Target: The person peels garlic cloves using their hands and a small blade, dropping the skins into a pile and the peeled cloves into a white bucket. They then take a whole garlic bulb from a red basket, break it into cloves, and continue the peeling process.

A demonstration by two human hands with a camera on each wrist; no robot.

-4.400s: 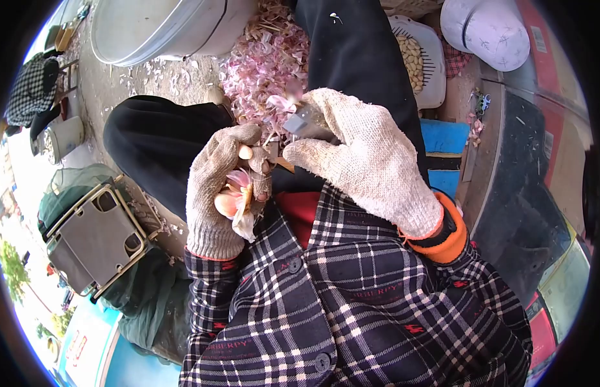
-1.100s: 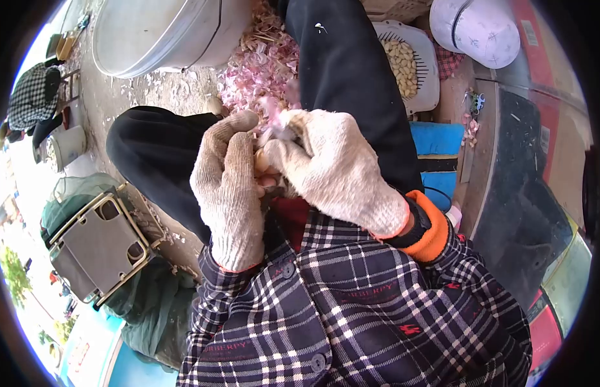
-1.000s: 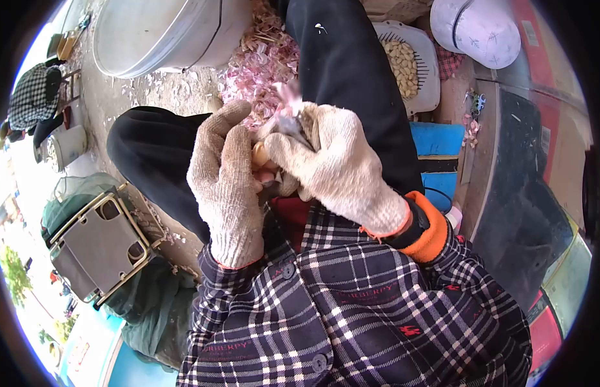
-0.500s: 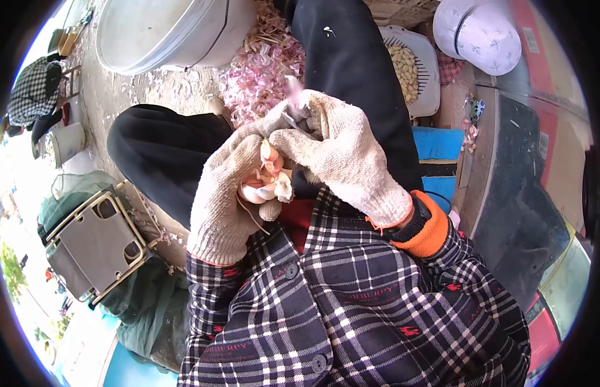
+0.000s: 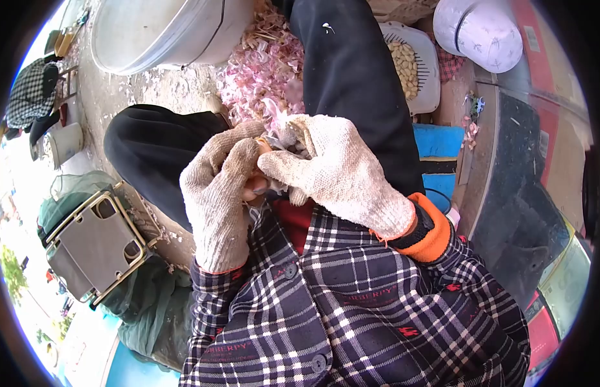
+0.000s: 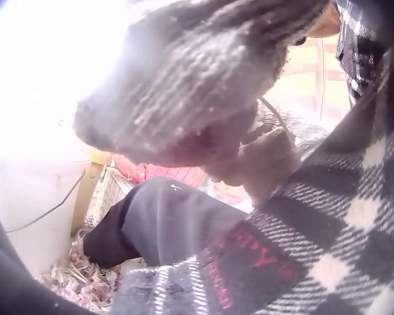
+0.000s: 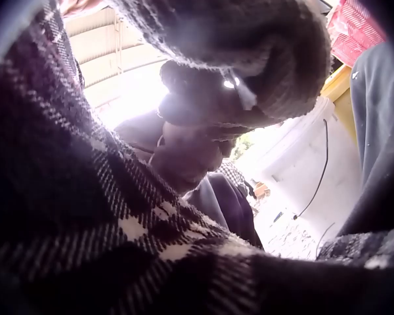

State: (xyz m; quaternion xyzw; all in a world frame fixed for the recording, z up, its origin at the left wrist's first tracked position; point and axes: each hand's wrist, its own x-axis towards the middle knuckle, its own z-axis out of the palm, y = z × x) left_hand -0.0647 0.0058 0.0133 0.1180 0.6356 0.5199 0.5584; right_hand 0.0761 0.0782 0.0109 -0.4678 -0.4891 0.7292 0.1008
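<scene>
In the head view, my gloved left hand point(image 5: 216, 184) holds garlic in its curled fingers. One pale orange garlic clove point(image 5: 269, 144) shows at the fingertips; most of the garlic is hidden behind the hand. My gloved right hand point(image 5: 345, 171) meets it from the right, its thumb right at the clove. Between right thumb and forefinger is a small knife point(image 5: 289, 135), only a grey bit of it showing. Both wrist views are dim against glare, with the left glove point(image 6: 190, 85) and right glove point(image 7: 256, 59) across the top.
A heap of pink garlic skins point(image 5: 261, 80) lies beyond the hands, beside a big white bucket point(image 5: 177, 39). Peeled cloves fill a white basket point(image 5: 431, 84) at right. A folding chair point(image 5: 97, 242) stands left, near green netting point(image 5: 151, 316). Dark-trousered legs point(image 5: 351, 64) frame the heap.
Half a second ago the left palm was turned up, showing several cloves; now its back faces up and hides most of them. The right hand has moved slightly down and left against the clove.
</scene>
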